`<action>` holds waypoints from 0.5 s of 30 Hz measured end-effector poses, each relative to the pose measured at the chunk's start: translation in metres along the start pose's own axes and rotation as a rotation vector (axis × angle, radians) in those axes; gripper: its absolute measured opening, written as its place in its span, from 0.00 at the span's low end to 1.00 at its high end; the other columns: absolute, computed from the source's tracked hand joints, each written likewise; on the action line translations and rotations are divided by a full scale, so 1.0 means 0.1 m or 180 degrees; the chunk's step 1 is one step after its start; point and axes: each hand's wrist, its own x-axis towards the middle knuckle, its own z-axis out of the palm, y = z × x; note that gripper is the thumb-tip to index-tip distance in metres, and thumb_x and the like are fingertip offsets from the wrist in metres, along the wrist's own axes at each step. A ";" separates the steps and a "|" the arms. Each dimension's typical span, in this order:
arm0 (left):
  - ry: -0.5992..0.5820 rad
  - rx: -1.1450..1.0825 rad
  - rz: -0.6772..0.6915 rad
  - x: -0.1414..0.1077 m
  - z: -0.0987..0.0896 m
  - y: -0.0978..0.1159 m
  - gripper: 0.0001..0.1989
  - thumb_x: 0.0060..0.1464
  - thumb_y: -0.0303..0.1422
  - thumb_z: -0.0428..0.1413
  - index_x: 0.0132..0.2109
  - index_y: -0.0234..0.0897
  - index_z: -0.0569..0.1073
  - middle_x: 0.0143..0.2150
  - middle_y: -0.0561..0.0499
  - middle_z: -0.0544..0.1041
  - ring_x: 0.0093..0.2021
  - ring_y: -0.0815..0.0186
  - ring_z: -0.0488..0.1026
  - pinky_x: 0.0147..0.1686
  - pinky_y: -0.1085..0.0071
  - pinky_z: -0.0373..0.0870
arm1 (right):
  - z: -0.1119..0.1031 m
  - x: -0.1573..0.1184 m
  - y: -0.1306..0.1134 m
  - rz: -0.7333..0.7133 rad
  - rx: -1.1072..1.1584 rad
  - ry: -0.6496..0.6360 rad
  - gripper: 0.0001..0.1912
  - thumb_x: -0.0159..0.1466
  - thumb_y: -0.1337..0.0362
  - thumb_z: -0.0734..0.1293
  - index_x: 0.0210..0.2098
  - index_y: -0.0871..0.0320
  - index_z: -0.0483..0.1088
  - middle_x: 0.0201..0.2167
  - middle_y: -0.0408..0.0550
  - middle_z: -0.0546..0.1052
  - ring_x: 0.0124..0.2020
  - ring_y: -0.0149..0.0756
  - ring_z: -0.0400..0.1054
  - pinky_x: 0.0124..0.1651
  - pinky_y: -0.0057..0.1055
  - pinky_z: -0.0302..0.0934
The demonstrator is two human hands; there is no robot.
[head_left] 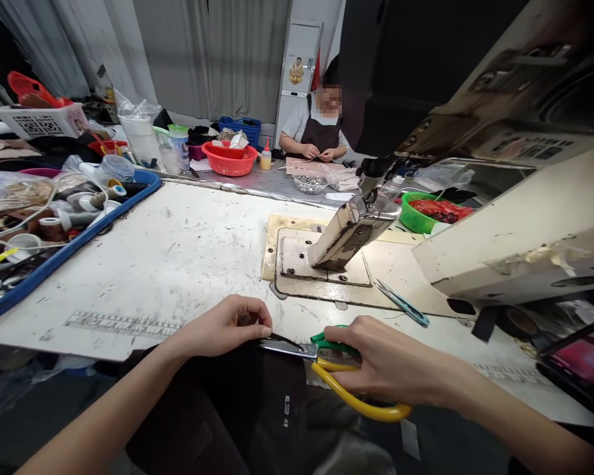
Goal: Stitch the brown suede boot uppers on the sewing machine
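My right hand (376,359) is wrapped round the green and yellow handles of a pair of scissors (359,396). Their metal blades point left, reaching the fingertips of my left hand (232,326). Thumb and forefinger of that hand pinch a thin dark strip (287,340), which runs along the blades. Both hands are at the front edge of the white table (193,244), above my dark apron (247,396). Behind them the post (336,234) of a sewing machine rises from its base plate.
Light-blue thread snips (403,303) lie right of the post. A blue tray (79,234) of spools stands at left. Further back are a red basket (230,160), a glue bottle (266,157), a green basket (416,212) and a seated person (321,128) handling something thin.
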 end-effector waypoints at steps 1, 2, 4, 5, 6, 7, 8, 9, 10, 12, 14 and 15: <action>-0.0014 -0.0038 0.0007 0.00 0.00 0.01 0.11 0.62 0.40 0.58 0.38 0.36 0.75 0.33 0.52 0.74 0.33 0.67 0.67 0.33 0.70 0.62 | 0.00 0.02 0.00 -0.0044 -0.0016 0.0007 0.14 0.63 0.57 0.67 0.27 0.54 0.59 0.17 0.35 0.56 0.20 0.29 0.46 0.24 0.30 0.40; -0.0017 -0.0081 0.0015 0.01 0.00 0.01 0.11 0.61 0.40 0.58 0.38 0.35 0.75 0.32 0.53 0.74 0.32 0.68 0.66 0.33 0.71 0.61 | -0.01 0.04 0.00 -0.0090 -0.0036 0.0007 0.14 0.63 0.57 0.67 0.27 0.54 0.59 0.17 0.35 0.56 0.20 0.29 0.45 0.25 0.30 0.39; -0.0034 -0.0191 0.0052 0.01 -0.01 0.02 0.11 0.61 0.39 0.59 0.38 0.35 0.75 0.32 0.53 0.73 0.32 0.69 0.65 0.32 0.72 0.60 | -0.04 0.09 -0.01 -0.0163 -0.0105 0.0003 0.14 0.63 0.57 0.67 0.27 0.54 0.59 0.17 0.35 0.56 0.21 0.29 0.47 0.25 0.30 0.39; -0.0043 -0.0260 0.0070 0.01 -0.01 0.03 0.11 0.60 0.39 0.60 0.38 0.34 0.76 0.32 0.53 0.73 0.32 0.70 0.65 0.32 0.73 0.61 | -0.06 0.12 -0.01 -0.0201 -0.0162 0.0002 0.13 0.62 0.58 0.67 0.27 0.54 0.59 0.18 0.35 0.57 0.21 0.29 0.47 0.25 0.30 0.39; -0.0053 -0.0331 0.0087 0.01 -0.01 0.03 0.10 0.60 0.38 0.60 0.38 0.34 0.76 0.31 0.53 0.73 0.31 0.70 0.65 0.32 0.74 0.61 | -0.08 0.15 -0.02 -0.0246 -0.0218 -0.0004 0.12 0.62 0.59 0.67 0.28 0.54 0.60 0.18 0.35 0.57 0.21 0.29 0.48 0.26 0.30 0.39; -0.0058 -0.0405 0.0102 0.01 -0.01 0.04 0.10 0.59 0.37 0.60 0.37 0.34 0.76 0.31 0.54 0.73 0.31 0.71 0.65 0.31 0.75 0.61 | -0.10 0.18 -0.03 -0.0304 -0.0271 -0.0017 0.12 0.61 0.60 0.67 0.28 0.54 0.60 0.18 0.35 0.58 0.21 0.29 0.47 0.26 0.30 0.39; -0.0057 -0.0483 0.0115 0.01 -0.02 0.04 0.10 0.59 0.37 0.61 0.37 0.34 0.75 0.30 0.54 0.72 0.30 0.71 0.64 0.29 0.76 0.61 | -0.11 0.21 -0.05 -0.0361 -0.0307 -0.0036 0.11 0.61 0.60 0.68 0.28 0.53 0.59 0.18 0.35 0.57 0.21 0.29 0.46 0.26 0.30 0.39; -0.0052 -0.0567 0.0127 0.01 -0.02 0.04 0.10 0.59 0.37 0.61 0.37 0.34 0.75 0.29 0.55 0.71 0.29 0.71 0.63 0.27 0.77 0.61 | -0.13 0.23 -0.07 -0.0410 -0.0322 -0.0063 0.12 0.60 0.61 0.68 0.28 0.53 0.59 0.17 0.35 0.57 0.21 0.29 0.45 0.26 0.30 0.39; -0.0041 -0.0652 0.0143 0.01 -0.02 0.04 0.10 0.59 0.38 0.61 0.37 0.34 0.74 0.28 0.56 0.69 0.28 0.72 0.62 0.25 0.77 0.61 | -0.13 0.25 -0.10 -0.0441 -0.0318 -0.0086 0.12 0.60 0.61 0.68 0.28 0.53 0.58 0.17 0.35 0.56 0.21 0.29 0.44 0.26 0.30 0.39; -0.0037 -0.0813 0.0193 0.01 -0.02 0.04 0.11 0.59 0.39 0.61 0.37 0.34 0.74 0.27 0.57 0.66 0.26 0.72 0.60 0.23 0.78 0.62 | -0.13 0.29 -0.15 -0.0442 -0.0279 -0.0114 0.13 0.61 0.60 0.67 0.27 0.53 0.57 0.17 0.35 0.56 0.20 0.29 0.44 0.26 0.30 0.39; -0.0050 -0.0938 0.0262 0.02 -0.03 0.03 0.12 0.58 0.39 0.62 0.36 0.34 0.74 0.27 0.57 0.66 0.25 0.73 0.59 0.22 0.78 0.62 | -0.11 0.32 -0.20 -0.0421 -0.0241 -0.0118 0.13 0.61 0.58 0.67 0.28 0.53 0.58 0.18 0.35 0.58 0.20 0.29 0.44 0.26 0.30 0.39; -0.0051 -0.0999 0.0296 0.02 -0.03 0.03 0.12 0.58 0.39 0.62 0.36 0.34 0.74 0.27 0.57 0.66 0.25 0.73 0.59 0.22 0.79 0.63 | -0.09 0.32 -0.22 -0.0415 -0.0237 -0.0115 0.13 0.62 0.57 0.67 0.28 0.53 0.59 0.18 0.35 0.60 0.20 0.29 0.44 0.26 0.30 0.39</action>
